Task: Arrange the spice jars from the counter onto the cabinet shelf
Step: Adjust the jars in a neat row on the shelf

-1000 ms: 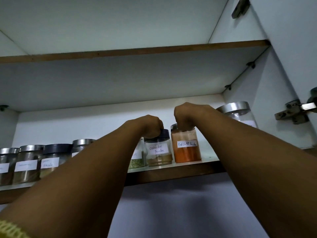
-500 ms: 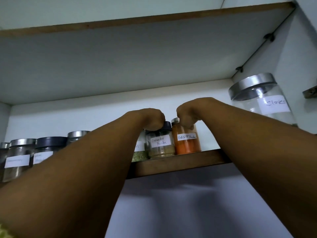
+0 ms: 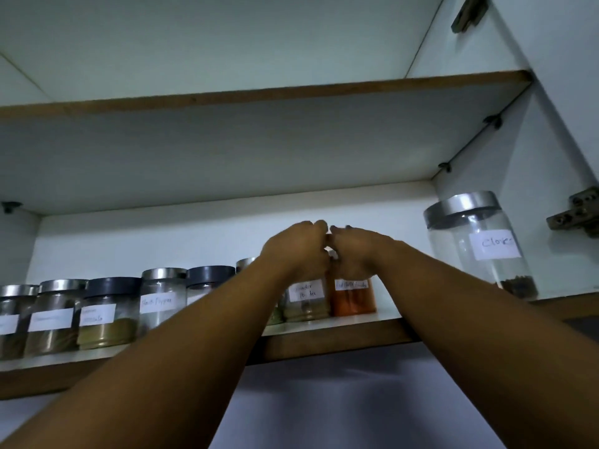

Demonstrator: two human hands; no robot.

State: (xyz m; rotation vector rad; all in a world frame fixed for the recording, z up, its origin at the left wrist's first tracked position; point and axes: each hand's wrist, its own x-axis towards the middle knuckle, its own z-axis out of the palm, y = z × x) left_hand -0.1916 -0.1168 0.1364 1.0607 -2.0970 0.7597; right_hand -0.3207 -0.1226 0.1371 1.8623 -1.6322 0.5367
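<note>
— Coriander jar (image 3: pixel 306 301) and chilli jar (image 3: pixel 353 298)?
— On cabinet shelf (image 3: pixel 324 338), chilli at 3 o'clock of coriander, just beside.
— Fingers?
— Left hand (image 3: pixel 295 254) grasping coriander top, right hand (image 3: pixel 353 254) grasping chilli top. Slide back gently, labels forward, then release.

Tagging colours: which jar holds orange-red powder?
The jar of orange-red powder under the right hand, nearest the big Cloves jar; the coriander powder jar beside it looks greenish-brown.

Head view: from below shelf (image 3: pixel 340 340), facing up into cabinet (image 3: pixel 162 241), close.
</note>
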